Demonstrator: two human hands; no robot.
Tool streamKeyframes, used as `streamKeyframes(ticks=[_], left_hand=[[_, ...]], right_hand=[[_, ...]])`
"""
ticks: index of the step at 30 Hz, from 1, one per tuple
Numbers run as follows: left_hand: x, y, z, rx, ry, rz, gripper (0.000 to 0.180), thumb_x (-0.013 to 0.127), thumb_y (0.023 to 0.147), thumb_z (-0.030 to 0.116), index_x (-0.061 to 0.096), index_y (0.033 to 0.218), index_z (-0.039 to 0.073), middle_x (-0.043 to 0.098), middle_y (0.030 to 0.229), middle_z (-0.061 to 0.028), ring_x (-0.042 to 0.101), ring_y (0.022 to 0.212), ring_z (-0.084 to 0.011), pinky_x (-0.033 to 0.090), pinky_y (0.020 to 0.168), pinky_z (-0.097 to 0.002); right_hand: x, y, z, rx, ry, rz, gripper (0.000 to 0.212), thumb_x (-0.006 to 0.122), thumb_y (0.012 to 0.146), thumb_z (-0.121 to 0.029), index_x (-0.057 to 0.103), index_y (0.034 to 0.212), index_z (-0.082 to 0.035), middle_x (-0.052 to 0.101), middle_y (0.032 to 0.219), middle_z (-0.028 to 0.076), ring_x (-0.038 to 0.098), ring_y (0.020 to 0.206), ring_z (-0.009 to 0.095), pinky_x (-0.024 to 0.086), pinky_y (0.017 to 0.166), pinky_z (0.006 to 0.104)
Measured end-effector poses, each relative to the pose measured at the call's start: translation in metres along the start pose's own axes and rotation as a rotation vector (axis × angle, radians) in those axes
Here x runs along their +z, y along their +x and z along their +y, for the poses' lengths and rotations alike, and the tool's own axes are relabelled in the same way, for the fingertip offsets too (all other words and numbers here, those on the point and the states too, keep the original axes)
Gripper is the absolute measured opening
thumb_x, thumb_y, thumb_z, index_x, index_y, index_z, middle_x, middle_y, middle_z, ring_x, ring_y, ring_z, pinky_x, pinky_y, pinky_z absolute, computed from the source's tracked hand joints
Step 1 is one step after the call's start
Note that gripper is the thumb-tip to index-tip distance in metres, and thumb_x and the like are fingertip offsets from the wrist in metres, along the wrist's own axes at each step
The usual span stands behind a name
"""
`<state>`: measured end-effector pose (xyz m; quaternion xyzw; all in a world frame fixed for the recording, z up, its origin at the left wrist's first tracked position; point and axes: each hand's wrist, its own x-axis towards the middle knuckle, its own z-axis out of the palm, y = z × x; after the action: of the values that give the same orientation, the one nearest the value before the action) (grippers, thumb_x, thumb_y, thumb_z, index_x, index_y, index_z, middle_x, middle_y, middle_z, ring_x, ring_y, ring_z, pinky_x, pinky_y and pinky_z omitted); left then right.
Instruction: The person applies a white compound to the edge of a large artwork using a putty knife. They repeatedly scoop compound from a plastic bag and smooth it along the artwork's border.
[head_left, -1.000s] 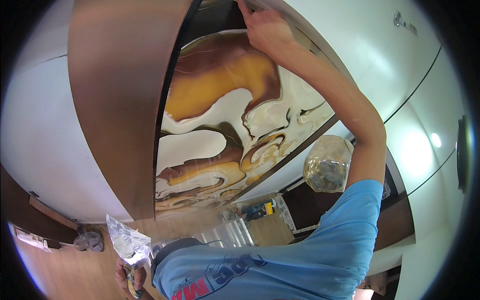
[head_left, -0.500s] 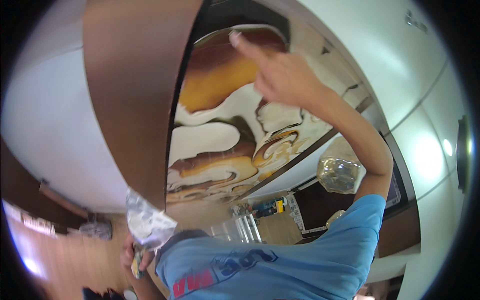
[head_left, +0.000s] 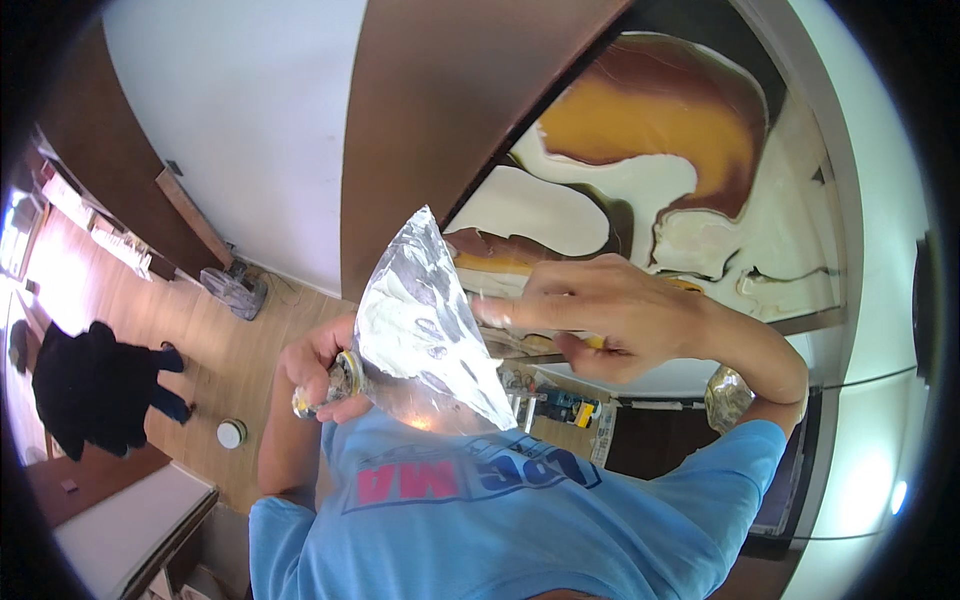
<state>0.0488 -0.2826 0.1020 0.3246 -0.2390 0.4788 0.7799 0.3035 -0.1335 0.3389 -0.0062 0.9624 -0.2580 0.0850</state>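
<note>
My left hand (head_left: 325,370) is closed around the handle of a wide putty knife (head_left: 400,385), held up in front of my chest. White putty (head_left: 405,325) is smeared over its broad triangular metal blade. On the right, my right hand (head_left: 625,320) has its index finger stretched toward the blade's right edge, with white putty on the fingertip. Whether the fingertip touches the blade I cannot tell. The other fingers are loosely curled, and nothing shows in that hand. Beyond it is a glossy panel (head_left: 660,110) patterned in brown, amber and cream.
A brown panel (head_left: 430,90) borders the patterned one. On the left, a person in black (head_left: 95,390) stands on the wooden floor near a round, white-topped tub (head_left: 231,433). Tools (head_left: 560,408) lie beyond my chest; a glass lamp (head_left: 728,400) hangs beside my right arm.
My right hand has come down from the patterned panel to beside the putty knife. My left hand and the putty knife appear higher and farther right as the view has shifted.
</note>
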Motion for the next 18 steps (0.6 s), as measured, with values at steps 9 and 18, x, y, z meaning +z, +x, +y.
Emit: streamKeyframes(ticks=[9,18], left_hand=[[0.024,-0.008,-0.007,-0.173,0.088,0.200,0.087,0.085,0.089,0.025,0.035,0.147,-0.018,0.065,0.073,-0.0188,0.061,0.049,-0.0157,0.046,0.038,-0.0279],[0.031,-0.018,-0.006,-0.064,0.144,0.158,0.079,0.083,0.092,0.028,0.042,0.143,-0.016,0.066,0.068,-0.0145,0.061,0.046,-0.0118,0.043,0.036,-0.0239]], right_hand=[[-0.005,0.016,-0.011,0.176,1.059,0.018,0.089,0.071,0.086,-0.021,0.034,0.163,-0.002,0.060,0.085,0.007,0.058,0.071,0.015,0.045,0.064,0.0287],[0.021,0.035,0.022,0.086,1.043,-0.042,0.093,0.062,0.089,-0.054,0.040,0.157,0.005,0.057,0.081,0.010,0.047,0.062,0.013,0.038,0.061,0.0256]])
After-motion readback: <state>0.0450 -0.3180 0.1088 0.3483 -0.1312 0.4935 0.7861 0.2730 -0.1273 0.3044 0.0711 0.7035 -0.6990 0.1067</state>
